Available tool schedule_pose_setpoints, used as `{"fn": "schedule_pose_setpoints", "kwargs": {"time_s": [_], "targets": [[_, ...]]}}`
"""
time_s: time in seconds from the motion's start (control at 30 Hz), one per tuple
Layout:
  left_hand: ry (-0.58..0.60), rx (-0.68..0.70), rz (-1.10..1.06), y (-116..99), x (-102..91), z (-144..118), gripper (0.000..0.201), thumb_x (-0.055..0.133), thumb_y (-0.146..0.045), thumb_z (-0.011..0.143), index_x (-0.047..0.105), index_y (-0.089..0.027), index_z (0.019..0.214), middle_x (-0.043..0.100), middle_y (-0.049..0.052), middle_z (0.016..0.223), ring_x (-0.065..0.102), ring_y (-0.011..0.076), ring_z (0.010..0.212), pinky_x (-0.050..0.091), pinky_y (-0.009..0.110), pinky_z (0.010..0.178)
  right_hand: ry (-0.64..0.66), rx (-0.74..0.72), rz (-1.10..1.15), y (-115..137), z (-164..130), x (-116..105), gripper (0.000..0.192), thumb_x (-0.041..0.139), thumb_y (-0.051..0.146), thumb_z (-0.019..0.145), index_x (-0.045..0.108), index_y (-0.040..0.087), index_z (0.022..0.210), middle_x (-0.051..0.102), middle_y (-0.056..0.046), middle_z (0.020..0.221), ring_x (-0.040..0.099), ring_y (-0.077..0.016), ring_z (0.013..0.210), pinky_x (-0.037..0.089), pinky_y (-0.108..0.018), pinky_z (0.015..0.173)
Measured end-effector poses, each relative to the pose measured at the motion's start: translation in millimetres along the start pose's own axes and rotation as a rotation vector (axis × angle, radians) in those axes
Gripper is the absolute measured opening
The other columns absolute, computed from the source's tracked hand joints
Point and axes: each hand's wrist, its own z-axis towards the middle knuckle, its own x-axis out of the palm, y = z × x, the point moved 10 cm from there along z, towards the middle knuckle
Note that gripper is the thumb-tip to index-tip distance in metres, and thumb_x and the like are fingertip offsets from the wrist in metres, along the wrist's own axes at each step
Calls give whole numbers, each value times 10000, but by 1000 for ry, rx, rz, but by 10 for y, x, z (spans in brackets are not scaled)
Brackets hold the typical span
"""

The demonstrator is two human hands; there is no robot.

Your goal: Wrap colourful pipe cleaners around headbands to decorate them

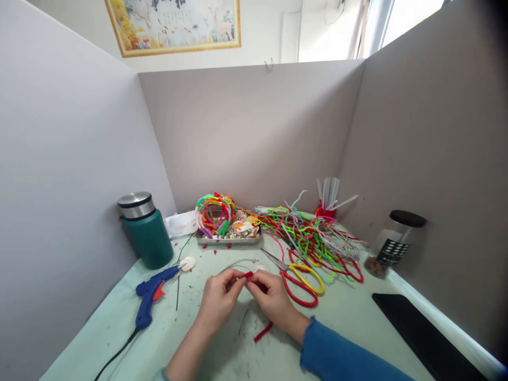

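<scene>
- Nearest, on the near side of the scissors [286, 266], a red fuzzy strip [263, 332] comes out by the right wrist (perhaps the other end of the held piece, I cannot tell). If the wrist drags it, it could pull the work.
- The small red piece [248, 274] could slip or twist, because the grip is so short and soft. It is left of the scissors, between the two hands' fingertips, its upper face showing above the thumbs.
- The left hand [218, 296] pinches it with thumb and forefinger; the right hand [274, 300] appears to pinch its right end, fingers curled.
- The glue gun [147, 304] lies well left of the scissors; if it is hot, a careless left arm could be burned.
- Behind the scissors and to their right, the heap of fuzzy stems [313, 233] could be snagged, as the handles are lying against it.
</scene>
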Motion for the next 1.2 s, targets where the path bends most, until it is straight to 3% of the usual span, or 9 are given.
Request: {"fn": "schedule_pose_setpoints", "kwargs": {"time_s": [0.23, 0.37, 0.5, 0.7, 0.97, 1.1, 1.2], "targets": [[116, 210, 145, -210, 1, 1, 185, 497, -288, 848, 659, -204, 828, 686, 8, 762, 594, 127, 652, 404, 206, 616, 26, 202, 156, -303, 58, 35, 190, 600, 312, 784, 639, 150, 693, 549, 3, 596, 475, -122, 564, 363, -224, 521], [116, 196, 287, -133, -2, -30, 149, 463, -285, 862, 580, -194, 876, 600, -20, 602, 529, 125, 535, 350, 219, 525, 90, 230, 159, -341, 73, 81, 106, 579, 221, 782, 638, 155, 724, 574, 4, 632, 492, -121, 596, 375, -219, 550], [165, 192, 257, -93, 58, -71, 124, 437, -218, 857, 530, -192, 780, 598, -7, 649, 536, 121, 578, 362, 212, 547, 144, 255, 209, -367, 96, 101, 95, 545, 191, 796, 620, 161, 748, 578, 7, 666, 504, -121, 633, 388, -217, 583], [207, 244, 324, -85, 144, -100, 157, 452, -191, 841, 596, -214, 785, 641, 5, 694, 579, 140, 638, 388, 222, 599, 170, 324, 205, -445, 104, 96, 101, 596, 219, 769, 605, 153, 692, 563, 17, 625, 491, -109, 593, 383, -209, 557], [132, 189, 505, -13, 156, -135, 204, 455, -233, 848, 621, -217, 731, 647, 6, 630, 585, 146, 562, 367, 230, 545, 96, 47, -124, -39, 65, -1, 117, 572, 187, 801, 593, 165, 688, 579, 12, 630, 519, -107, 598, 359, -218, 574], [93, 103, 468, 41, 108, -98, 238, 434, -231, 856, 629, -222, 721, 651, -2, 611, 586, 141, 545, 371, 223, 531, 112, -68, -171, 103, -7, 67, 126, 542, 197, 830, 608, 166, 728, 596, -5, 654, 532, -113, 614, 357, -227, 588], [32, 71, 355, 36, 16, -73, 205, 447, -212, 840, 651, -228, 839, 691, 8, 732, 619, 148, 645, 413, 219, 590, 103, -87, -144, 135, -48, 96, 142, 514, 191, 845, 612, 169, 744, 601, -11, 670, 535, -115, 627, 361, -230, 599]]}}
